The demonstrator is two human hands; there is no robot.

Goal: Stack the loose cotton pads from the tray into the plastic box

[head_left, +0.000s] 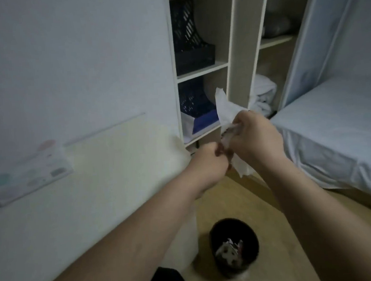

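You are gripping a crumpled white tissue [224, 108], left hand [206, 161] and right hand [257, 134] both with fingers curled tight on it, just right of the tabletop [104, 169]. The tray, cotton pads and plastic box are not showing; their direction from the fingers: cannot tell.

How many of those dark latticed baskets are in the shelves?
2. One dark basket stands on the upper shelf of the left column; the other sits on the lower shelf, partly behind a white tissue. Others may be hidden higher up.
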